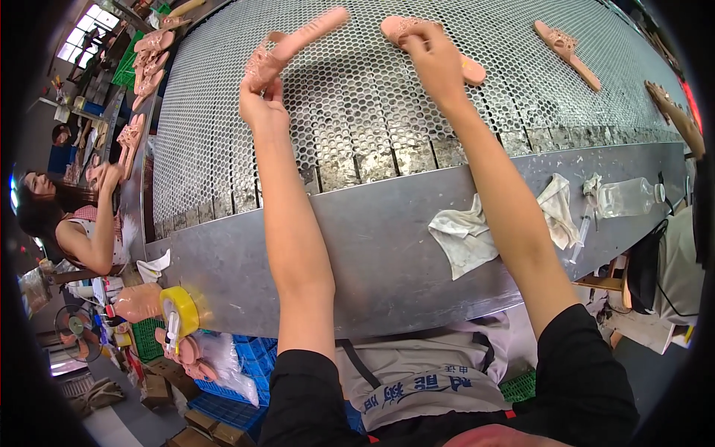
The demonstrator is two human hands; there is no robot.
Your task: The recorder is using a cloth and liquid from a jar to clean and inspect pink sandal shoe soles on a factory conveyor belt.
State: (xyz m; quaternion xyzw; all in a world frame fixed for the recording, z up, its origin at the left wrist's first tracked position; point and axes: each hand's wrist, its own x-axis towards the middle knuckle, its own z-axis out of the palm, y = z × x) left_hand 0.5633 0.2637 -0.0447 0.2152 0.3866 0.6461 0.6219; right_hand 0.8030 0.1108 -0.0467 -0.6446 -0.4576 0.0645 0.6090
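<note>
Below me I see a grey steel tabletop (387, 253) edging a perforated metal conveyor belt (357, 104). Daylight comes through a window (88, 26) at the far upper left. Blue plastic crates (249, 365) and cardboard boxes (201, 425) stand on the floor below the tabletop.

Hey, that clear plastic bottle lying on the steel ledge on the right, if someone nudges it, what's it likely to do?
The bottle lies on its side, so it would probably roll along the steel ledge. It looks mostly empty and thin-walled, likely light and easily dented. The syringe and rag beside it might stop it.
</note>
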